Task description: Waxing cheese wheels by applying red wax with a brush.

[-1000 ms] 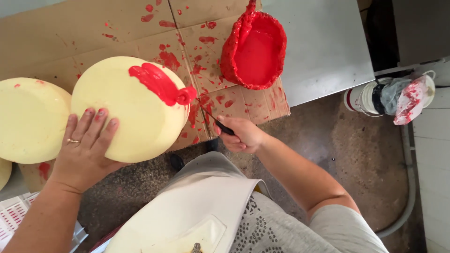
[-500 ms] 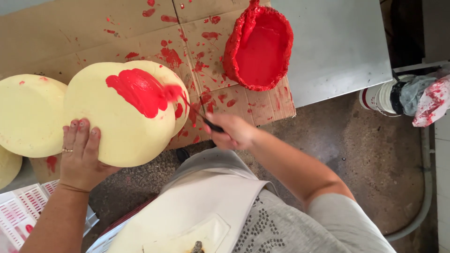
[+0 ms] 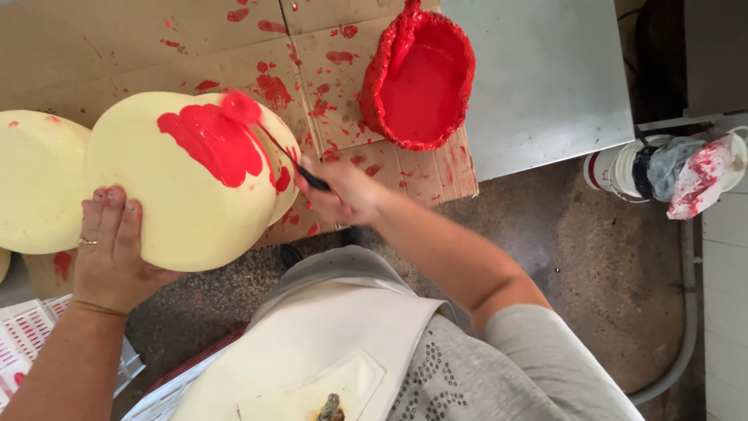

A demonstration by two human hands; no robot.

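My left hand (image 3: pixel 113 249) lies flat and open on the near edge of the pale yellow cheese wheel (image 3: pixel 179 187), fingers spread over its rim, palm pressing it in place rather than gripping; a ring sits on one finger. The wheel rests on the paint-spattered cardboard sheet (image 3: pixel 140 39) that covers the work surface, its near edge hanging over the cardboard's front border toward me. My right hand (image 3: pixel 343 191) is closed around the dark handle of a brush (image 3: pixel 292 160), whose red-loaded tip touches the upper right part of the wheel's face. A broad patch of red coating (image 3: pixel 210 144) already covers that upper area, and a smaller smear runs down the wheel's right side. I think there is another wheel tucked just behind this one on the right, but the overlap makes it hard to be sure.

A second pale wheel (image 3: pixel 35 183) lies touching the first on its left, with only small red specks on it. Beyond my right hand stands a red-crusted bowl (image 3: pixel 421 78) holding the red coating, on the cardboard beside a grey metal sheet (image 3: pixel 545 78). Farther right, on the floor, a white bucket (image 3: pixel 623 168) holds stained rags. My white apron (image 3: pixel 327 351) fills the bottom of the view.
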